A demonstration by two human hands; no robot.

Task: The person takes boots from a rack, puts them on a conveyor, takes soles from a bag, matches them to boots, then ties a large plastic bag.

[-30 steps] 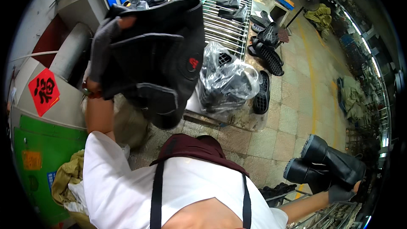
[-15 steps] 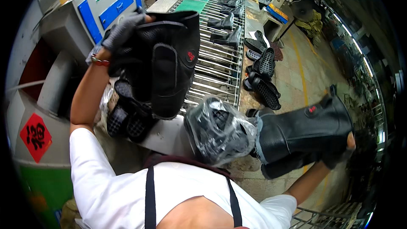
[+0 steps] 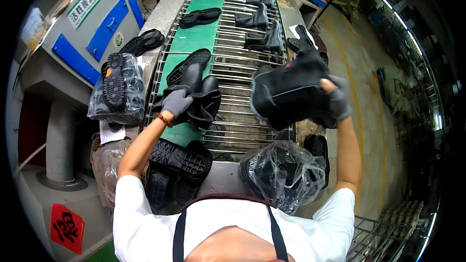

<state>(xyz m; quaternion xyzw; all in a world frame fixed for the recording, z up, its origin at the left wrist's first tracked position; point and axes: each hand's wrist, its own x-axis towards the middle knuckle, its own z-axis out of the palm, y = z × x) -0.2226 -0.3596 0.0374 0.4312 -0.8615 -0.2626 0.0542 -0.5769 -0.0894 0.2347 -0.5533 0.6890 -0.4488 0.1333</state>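
My left hand (image 3: 177, 102), in a grey glove, is closed on a pair of black boots (image 3: 209, 98) low over the green strip (image 3: 180, 43) of a roller conveyor. Their toes point away from me. Just beyond them a black shoe sole (image 3: 190, 66) lies on the strip, partly covered. On the other side my right hand (image 3: 339, 98), gloved with a bare thumb tip, grips a black boot (image 3: 291, 87) by its shaft, held sideways above the conveyor's right edge. Whether a second boot is in that grip is hard to tell.
Black boots (image 3: 267, 39) stand along the conveyor rods (image 3: 233, 98). Loose soles (image 3: 179, 161) lie at the near left; a clear plastic bag (image 3: 286, 170) of dark items sits near right. A plastic-wrapped bundle (image 3: 131, 87) and a grey-blue cabinet (image 3: 87, 24) flank the left side.
My left hand has come down and rightward, lowering its boots from a raised position to the green strip. My right hand has swung its boot up and left, over the conveyor edge.
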